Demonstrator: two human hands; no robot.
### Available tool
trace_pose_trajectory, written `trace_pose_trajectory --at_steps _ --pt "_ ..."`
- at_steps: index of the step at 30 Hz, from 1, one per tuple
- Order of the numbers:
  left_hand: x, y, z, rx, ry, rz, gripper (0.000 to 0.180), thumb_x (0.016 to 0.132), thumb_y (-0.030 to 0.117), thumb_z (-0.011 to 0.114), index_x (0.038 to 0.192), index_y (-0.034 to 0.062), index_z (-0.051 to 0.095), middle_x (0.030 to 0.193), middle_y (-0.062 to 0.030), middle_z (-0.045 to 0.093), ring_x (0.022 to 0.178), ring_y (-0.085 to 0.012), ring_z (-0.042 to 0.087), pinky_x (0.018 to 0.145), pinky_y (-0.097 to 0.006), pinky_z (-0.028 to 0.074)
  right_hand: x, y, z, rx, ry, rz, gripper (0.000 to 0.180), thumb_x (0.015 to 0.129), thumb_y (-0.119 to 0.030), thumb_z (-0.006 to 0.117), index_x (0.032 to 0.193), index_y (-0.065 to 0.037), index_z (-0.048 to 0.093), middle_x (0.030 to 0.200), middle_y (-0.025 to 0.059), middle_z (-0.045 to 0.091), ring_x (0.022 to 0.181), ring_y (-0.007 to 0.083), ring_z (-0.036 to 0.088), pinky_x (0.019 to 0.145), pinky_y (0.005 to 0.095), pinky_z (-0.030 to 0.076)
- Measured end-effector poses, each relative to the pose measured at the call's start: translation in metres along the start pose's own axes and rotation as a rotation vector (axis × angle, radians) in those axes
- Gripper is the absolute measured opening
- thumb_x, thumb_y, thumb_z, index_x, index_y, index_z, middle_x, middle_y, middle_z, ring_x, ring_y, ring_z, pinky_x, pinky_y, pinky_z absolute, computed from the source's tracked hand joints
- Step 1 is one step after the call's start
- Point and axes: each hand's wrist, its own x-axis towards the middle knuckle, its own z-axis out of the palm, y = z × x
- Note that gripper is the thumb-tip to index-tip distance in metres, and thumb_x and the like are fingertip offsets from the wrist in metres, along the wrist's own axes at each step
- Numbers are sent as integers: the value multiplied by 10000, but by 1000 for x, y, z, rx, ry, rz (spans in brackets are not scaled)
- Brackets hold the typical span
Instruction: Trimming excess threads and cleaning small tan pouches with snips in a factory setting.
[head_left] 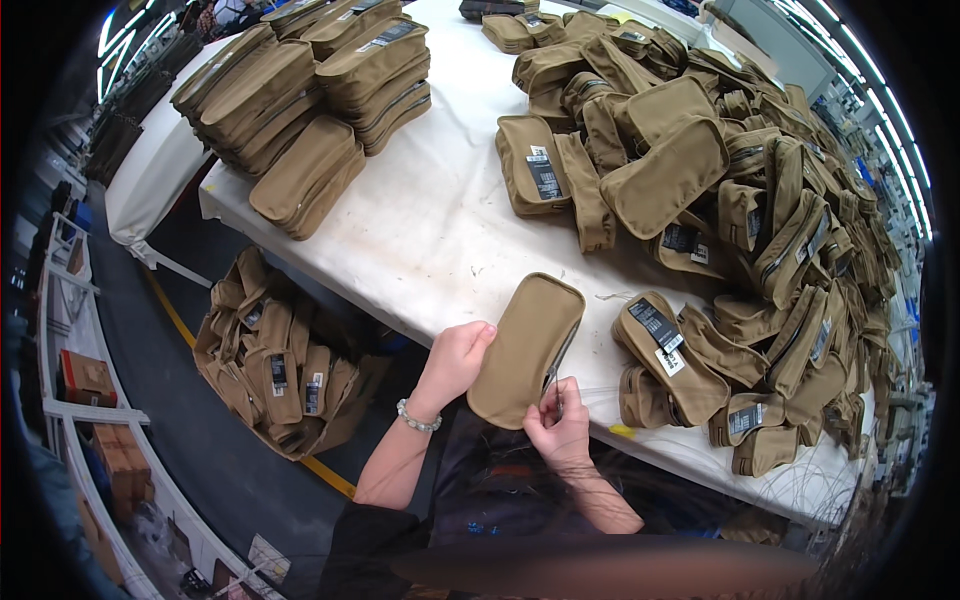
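A brown fabric zip pouch [527,345] is held tilted up at the table's front edge, its plain broad face toward me. My left hand [458,362], with a beaded bracelet at the wrist, is closed on the pouch's left edge, thumb on the front. At its lower right side my right hand [560,425] is closed around a small, thin metal tool that looks like thread snips [557,388]. The tool's tip lies by the pouch's zipper side; fingers hide most of it. Just right of the held pouch lies another brown pouch [690,385] with a dark label.
On the white-covered table [430,220], neat stacks of brown pouches [310,170] stand at the far left. A large loose heap of pouches [670,150] covers the right side. Below the table's left edge, a box of pouches [285,370] sits on the floor near a white rack [110,412].
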Motion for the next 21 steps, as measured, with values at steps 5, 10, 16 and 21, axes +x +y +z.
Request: trace_pose_trajectory --at_steps 5,10,16,21 --pt "1 -14 2 -163 11 -1 337 1003 220 452 781 -15 549 572 -139 509 532 -229 530 544 -352 420 3 4 -5 81 37 -9 277 796 16 635 865 -51 375 642 -6 442 488 32 372 451 225 324" --pt "0 -6 4 -513 49 -118 252 1014 176 454 842 27 562 573 -8 529 534 -66 500 500 -232 401 0 4 -5 87 37 -2 284 804 15 635 858 -53 365 640 -10 433 490 30 358 450 223 313" --pt "1 19 -2 104 8 142 293 964 223 557 753 19 558 567 -120 512 499 -230 521 489 -339 395 -3 10 -5 95 49 -10 293 824 -1 654 856 -56 368 636 -9 444 485 29 357 448 223 307" --pt "0 11 0 212 39 196 367 953 264 569 687 12 547 620 -196 515 541 -379 486 497 -398 385 -8 7 -2 95 4 -15 293 847 -30 676 856 -58 384 629 -10 467 476 31 364 446 223 304"
